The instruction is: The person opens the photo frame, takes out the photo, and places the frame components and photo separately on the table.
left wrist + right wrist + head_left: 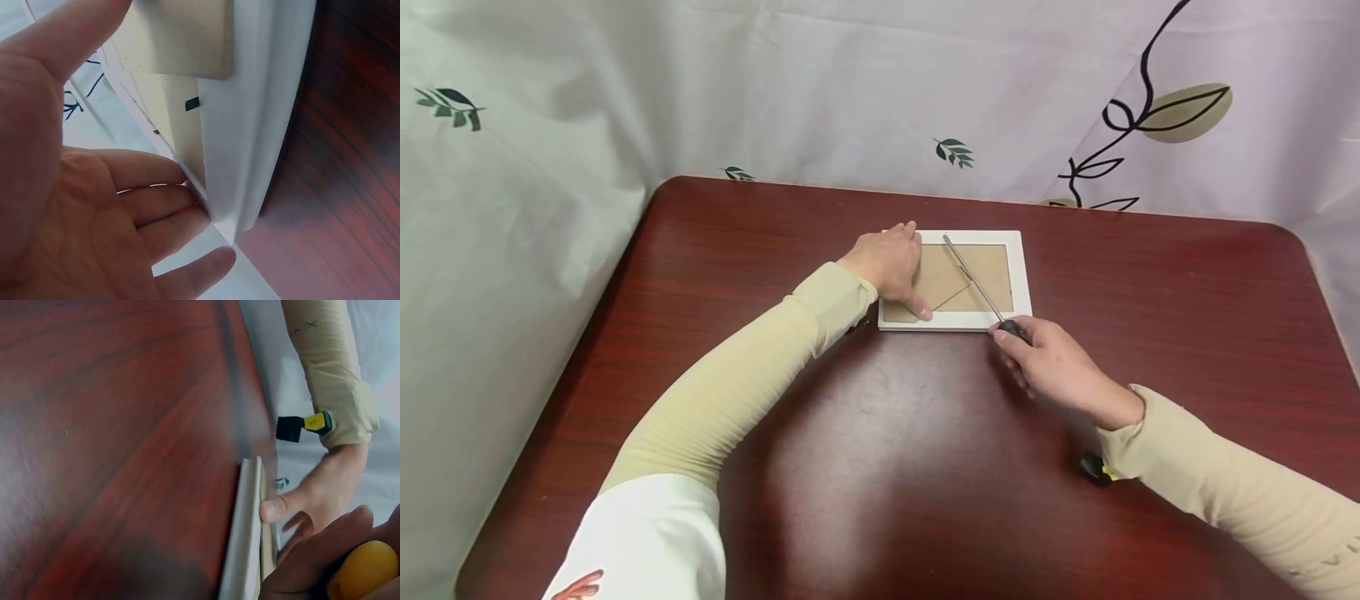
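A white picture frame lies on the table with its tan backing board facing up. My left hand rests across its left side, thumb on the board near the front edge. In the left wrist view, the fingers of that left hand are extended against the frame's white edge, beside a small black tab. My right hand grips a screwdriver by its dark handle. The shaft slants over the board toward the far edge. The handle's yellow end shows in the right wrist view.
The frame is near the middle of a dark red-brown wooden table with rounded corners. A white curtain with leaf patterns hangs behind it. A black and yellow wrist device is on the left wrist, and a similar dark one is under the right sleeve.
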A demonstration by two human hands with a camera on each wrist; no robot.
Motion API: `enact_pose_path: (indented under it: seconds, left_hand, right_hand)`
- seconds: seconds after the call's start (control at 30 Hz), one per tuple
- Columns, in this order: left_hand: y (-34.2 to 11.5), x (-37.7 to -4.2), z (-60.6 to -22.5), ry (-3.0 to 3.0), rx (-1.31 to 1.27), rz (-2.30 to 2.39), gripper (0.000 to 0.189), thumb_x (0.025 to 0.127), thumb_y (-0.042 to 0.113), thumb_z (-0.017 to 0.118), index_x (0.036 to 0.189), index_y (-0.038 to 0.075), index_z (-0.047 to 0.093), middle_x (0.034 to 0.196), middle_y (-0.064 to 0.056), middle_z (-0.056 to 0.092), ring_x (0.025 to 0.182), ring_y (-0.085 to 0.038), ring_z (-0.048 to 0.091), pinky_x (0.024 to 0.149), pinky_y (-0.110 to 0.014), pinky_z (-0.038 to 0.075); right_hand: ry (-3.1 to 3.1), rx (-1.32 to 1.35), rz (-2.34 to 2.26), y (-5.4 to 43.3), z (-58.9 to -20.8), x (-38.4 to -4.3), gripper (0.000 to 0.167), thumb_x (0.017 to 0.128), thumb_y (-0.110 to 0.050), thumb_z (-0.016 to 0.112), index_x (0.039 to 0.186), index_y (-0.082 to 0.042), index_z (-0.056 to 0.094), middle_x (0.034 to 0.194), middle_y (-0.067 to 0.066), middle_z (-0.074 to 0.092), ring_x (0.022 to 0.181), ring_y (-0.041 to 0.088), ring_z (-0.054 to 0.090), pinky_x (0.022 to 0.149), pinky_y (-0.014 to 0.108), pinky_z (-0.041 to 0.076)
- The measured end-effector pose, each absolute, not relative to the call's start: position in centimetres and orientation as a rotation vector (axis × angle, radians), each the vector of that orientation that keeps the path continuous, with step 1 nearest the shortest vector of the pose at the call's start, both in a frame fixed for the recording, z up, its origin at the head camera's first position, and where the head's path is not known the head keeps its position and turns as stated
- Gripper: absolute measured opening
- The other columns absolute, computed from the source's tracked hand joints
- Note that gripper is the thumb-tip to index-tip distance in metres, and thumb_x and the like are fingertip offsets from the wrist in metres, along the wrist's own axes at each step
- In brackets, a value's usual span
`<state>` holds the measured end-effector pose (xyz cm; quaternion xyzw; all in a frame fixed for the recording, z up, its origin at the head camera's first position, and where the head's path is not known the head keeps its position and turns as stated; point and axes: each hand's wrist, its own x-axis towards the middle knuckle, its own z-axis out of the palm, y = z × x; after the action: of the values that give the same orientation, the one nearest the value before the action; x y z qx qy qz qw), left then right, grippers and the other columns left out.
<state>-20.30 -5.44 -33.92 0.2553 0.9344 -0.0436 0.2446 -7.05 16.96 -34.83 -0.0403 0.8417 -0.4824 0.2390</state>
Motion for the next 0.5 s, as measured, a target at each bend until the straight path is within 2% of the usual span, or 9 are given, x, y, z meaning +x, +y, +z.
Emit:
enact_pose_path:
  seconds: [0.1, 0.17, 0.33, 0.5]
  left_hand:
    - [-5.3, -20.4, -34.0, 2.570, 0.692, -0.132, 0.130, 0.069, 0.074, 0.077, 0.157, -0.005, 0.023, 0.165, -0.021, 0.013, 0.153, -0.032, 0.015, 0.121, -0.046, 0.022]
    - [-5.1, -20.4, -33.9, 2.586, 0.687, -0.130, 0.125, 0.067, 0.073, 0.079, 0.154, -0.003, 0.033, 0.164, -0.022, 0.017, 0.152, -0.032, 0.019, 0.119, -0.047, 0.026]
    - [-4.7, -20.6, -33.7, 2.611, 0.675, -0.126, 0.104, 0.061, 0.071, 0.083, 0.136, 0.004, 0.059, 0.160, -0.023, 0.028, 0.149, -0.033, 0.027, 0.111, -0.051, 0.037]
    - [-4.4, -20.7, -33.6, 2.608, 0.666, -0.167, 0.091, 0.059, 0.072, 0.083, 0.121, 0.008, 0.066, 0.159, -0.023, 0.032, 0.149, -0.033, 0.029, 0.105, -0.051, 0.043]
  right_hand:
    - [2.256, -0.088, -1.370, 16.7, -35.2, -6.7, 0.027, 0.107, -0.020, 0.045, 0.115, 0.004, 0.054, 0.070, 0.005, 0.049, 0.049, 0.016, 0.046, 0.043, 0.029, 0.042]
    - [2.236, -0.079, -1.391, 16.5, -35.5, -6.6, 0.026, 0.107, -0.018, 0.044, 0.118, 0.004, 0.053, 0.069, 0.004, 0.048, 0.049, 0.015, 0.045, 0.043, 0.028, 0.041]
    - [2.202, -0.070, -1.436, 16.1, -36.1, -6.3, 0.023, 0.106, -0.014, 0.045, 0.117, 0.006, 0.052, 0.067, 0.005, 0.049, 0.050, 0.014, 0.047, 0.043, 0.027, 0.042]
    - [2.198, -0.086, -1.446, 15.6, -36.6, -6.2, 0.020, 0.106, -0.011, 0.047, 0.113, 0.007, 0.052, 0.067, 0.005, 0.050, 0.050, 0.015, 0.049, 0.043, 0.030, 0.046]
